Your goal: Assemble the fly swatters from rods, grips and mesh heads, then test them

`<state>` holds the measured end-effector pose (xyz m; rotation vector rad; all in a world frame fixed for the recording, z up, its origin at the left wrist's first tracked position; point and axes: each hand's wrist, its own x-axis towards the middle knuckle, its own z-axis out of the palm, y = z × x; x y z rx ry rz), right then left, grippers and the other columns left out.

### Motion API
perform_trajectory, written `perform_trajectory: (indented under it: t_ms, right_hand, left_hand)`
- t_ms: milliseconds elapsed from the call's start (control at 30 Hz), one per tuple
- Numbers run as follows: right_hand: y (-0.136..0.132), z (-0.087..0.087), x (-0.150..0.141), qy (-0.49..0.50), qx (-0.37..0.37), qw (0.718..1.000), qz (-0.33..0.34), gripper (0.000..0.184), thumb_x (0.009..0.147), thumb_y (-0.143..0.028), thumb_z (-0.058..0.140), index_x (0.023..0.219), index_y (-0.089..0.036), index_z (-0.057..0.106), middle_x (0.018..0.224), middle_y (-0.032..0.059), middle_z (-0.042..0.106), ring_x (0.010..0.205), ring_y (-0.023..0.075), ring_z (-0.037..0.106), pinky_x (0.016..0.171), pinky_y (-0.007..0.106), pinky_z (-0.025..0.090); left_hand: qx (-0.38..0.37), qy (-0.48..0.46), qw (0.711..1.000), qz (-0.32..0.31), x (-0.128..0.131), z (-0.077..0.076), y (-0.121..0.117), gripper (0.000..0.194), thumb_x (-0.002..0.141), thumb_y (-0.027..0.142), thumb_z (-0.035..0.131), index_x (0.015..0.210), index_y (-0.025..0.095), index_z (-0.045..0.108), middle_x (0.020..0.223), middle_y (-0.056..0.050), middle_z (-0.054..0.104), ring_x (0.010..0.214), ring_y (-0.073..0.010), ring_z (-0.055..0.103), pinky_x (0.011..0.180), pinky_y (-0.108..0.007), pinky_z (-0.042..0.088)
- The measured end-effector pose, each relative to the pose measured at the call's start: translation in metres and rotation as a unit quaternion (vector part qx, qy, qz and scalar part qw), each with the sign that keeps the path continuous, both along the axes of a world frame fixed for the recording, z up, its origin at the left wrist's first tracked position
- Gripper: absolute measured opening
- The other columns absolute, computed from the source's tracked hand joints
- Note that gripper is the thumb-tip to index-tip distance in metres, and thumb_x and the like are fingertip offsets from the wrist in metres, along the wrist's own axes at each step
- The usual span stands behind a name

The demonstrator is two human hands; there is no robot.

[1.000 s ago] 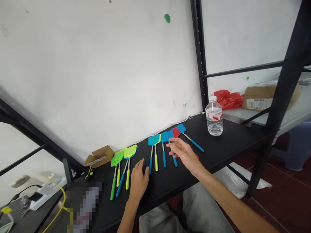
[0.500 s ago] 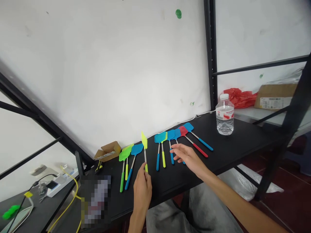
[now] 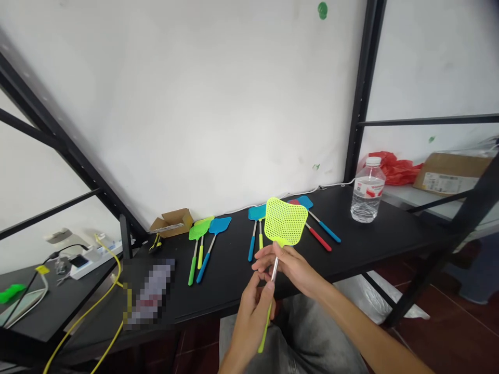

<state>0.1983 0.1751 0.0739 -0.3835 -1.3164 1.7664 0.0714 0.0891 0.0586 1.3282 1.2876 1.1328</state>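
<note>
I hold a yellow fly swatter [image 3: 286, 223] upright in front of me, above my lap. My left hand [image 3: 253, 311] is closed around its yellow handle. My right hand [image 3: 290, 266] pinches the metal shaft just under the mesh head. On the black shelf [image 3: 374, 234] behind it lie several more swatters: two green ones [image 3: 195, 240] and a blue one [image 3: 213, 236] to the left, and a row of blue ones [image 3: 254, 224] and a red one [image 3: 317, 238] partly hidden by the yellow head.
A water bottle [image 3: 367, 190] stands on the shelf at the right. A small open cardboard box [image 3: 172, 222] sits by the wall at left. Black rack posts [image 3: 360, 88] rise at the back. A yellow cable [image 3: 105, 301] and a power strip [image 3: 88, 255] lie lower left.
My left hand picked the yellow swatter up from the shelf and brought it toward me. My right hand left the row of blue swatters and took hold of the shaft.
</note>
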Motion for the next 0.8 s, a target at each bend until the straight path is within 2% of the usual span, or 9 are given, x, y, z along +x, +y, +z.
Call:
perform_trajectory:
  t_ms: [67,133,333,433,567,633,733,800]
  right_hand:
    - [-0.002,0.002,0.000,-0.029,0.041,0.999,-0.005,0.060,0.091,-0.066,0.040,0.091,-0.016,0.074,0.092,0.0121,0.075,0.089,0.0227,0.069,0.083,0.036,0.047]
    - [-0.002,0.004,0.001,-0.046,0.059,0.997,-0.016,0.061,0.091,-0.066,0.038,0.083,-0.016,0.073,0.088,0.0109,0.075,0.089,0.0230,0.069,0.085,0.036,0.046]
    - [0.001,0.012,0.010,-0.034,0.046,0.997,-0.053,0.057,0.090,-0.066,0.041,0.070,-0.018,0.065,0.073,0.0091,0.074,0.078,0.0235,0.069,0.083,0.038,0.045]
    - [0.004,0.017,0.015,-0.028,0.047,0.995,-0.080,0.056,0.088,-0.068,0.044,0.064,-0.019,0.059,0.066,0.0082,0.072,0.076,0.0243,0.069,0.083,0.039,0.046]
    - [0.010,0.022,0.024,-0.018,0.041,0.992,-0.122,0.054,0.086,-0.067,0.048,0.058,-0.022,0.051,0.058,0.0064,0.068,0.083,0.0257,0.068,0.083,0.038,0.046]
    - [0.013,0.024,0.030,-0.016,0.040,0.989,-0.140,0.053,0.086,-0.067,0.050,0.056,-0.022,0.049,0.056,0.0059,0.066,0.084,0.0257,0.068,0.084,0.038,0.045]
    - [0.022,0.025,0.042,-0.006,0.029,0.985,-0.170,0.051,0.085,-0.065,0.054,0.056,-0.023,0.049,0.056,0.0052,0.065,0.082,0.0253,0.066,0.083,0.038,0.046]
    - [0.030,0.024,0.051,0.008,0.019,0.982,-0.189,0.049,0.084,-0.063,0.056,0.057,-0.023,0.050,0.056,0.0044,0.063,0.080,0.0254,0.065,0.082,0.039,0.046]
  left_hand:
    - [-0.005,0.006,1.000,-0.010,-0.001,0.000,-0.002,0.038,0.094,0.053,0.042,0.082,0.018,0.050,0.045,0.010,0.035,0.040,-0.0069,0.029,0.041,-0.020,0.023]
    - [-0.008,0.007,1.000,-0.020,-0.002,0.001,-0.004,0.042,0.094,0.055,0.041,0.074,0.018,0.049,0.043,0.009,0.037,0.039,-0.0066,0.030,0.040,-0.019,0.024]
    - [-0.036,-0.082,0.994,-0.055,0.005,0.000,-0.008,0.046,0.096,0.056,0.036,0.073,0.018,0.050,0.038,0.008,0.040,0.034,-0.0062,0.030,0.040,-0.018,0.024]
    - [-0.036,-0.081,0.994,-0.063,0.008,0.000,-0.008,0.046,0.095,0.056,0.037,0.072,0.018,0.050,0.038,0.008,0.039,0.034,-0.0060,0.030,0.040,-0.018,0.024]
    - [-0.026,-0.007,0.997,-0.066,0.010,0.005,-0.012,0.044,0.094,0.056,0.038,0.072,0.020,0.048,0.041,0.007,0.041,0.036,-0.0081,0.033,0.040,-0.020,0.024]
    - [0.006,0.059,0.997,-0.054,0.011,0.008,-0.015,0.043,0.095,0.054,0.038,0.068,0.021,0.046,0.044,0.006,0.040,0.040,-0.0096,0.035,0.044,-0.022,0.025]
    - [0.101,0.204,0.974,-0.008,0.009,0.010,-0.019,0.039,0.095,0.045,0.045,0.065,0.021,0.049,0.053,0.001,0.047,0.049,-0.0126,0.039,0.053,-0.027,0.022]
    - [0.143,0.267,0.953,0.014,0.008,0.010,-0.022,0.033,0.093,0.040,0.050,0.066,0.022,0.054,0.057,-0.002,0.051,0.052,-0.0146,0.040,0.056,-0.030,0.019]
